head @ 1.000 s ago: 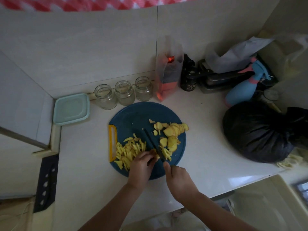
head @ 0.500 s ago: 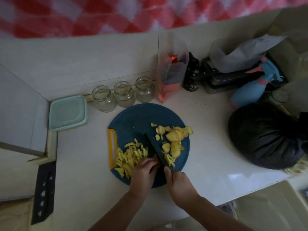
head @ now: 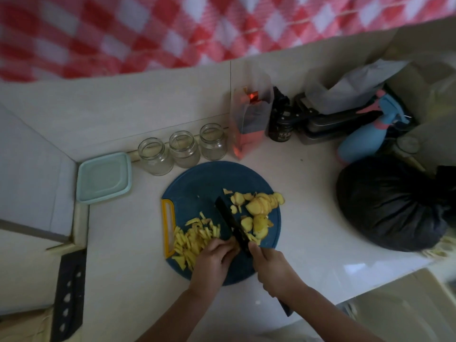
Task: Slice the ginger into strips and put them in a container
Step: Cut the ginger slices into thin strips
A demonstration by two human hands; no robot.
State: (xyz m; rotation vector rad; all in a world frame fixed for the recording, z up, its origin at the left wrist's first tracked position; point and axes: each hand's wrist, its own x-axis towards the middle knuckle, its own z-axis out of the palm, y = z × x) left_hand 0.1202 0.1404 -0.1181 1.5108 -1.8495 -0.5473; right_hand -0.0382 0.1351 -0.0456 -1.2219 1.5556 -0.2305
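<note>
Your view has tipped up since a second ago, showing more checked cloth (head: 123,33); hands and knife sit much as before. Your right hand (head: 270,270) grips the knife (head: 228,219), blade running 5 to 11 o'clock across the cutting board (head: 197,183). On your left hand (head: 213,259) the fingers curl beside the blade; whether they pin a piece is hidden. Ginger strips (head: 192,240) lie at 8 o'clock on the board and ginger slices (head: 259,208) at 3 o'clock, across the blade from your left hand. The lidded container (head: 103,177) sits at 10 o'clock.
</note>
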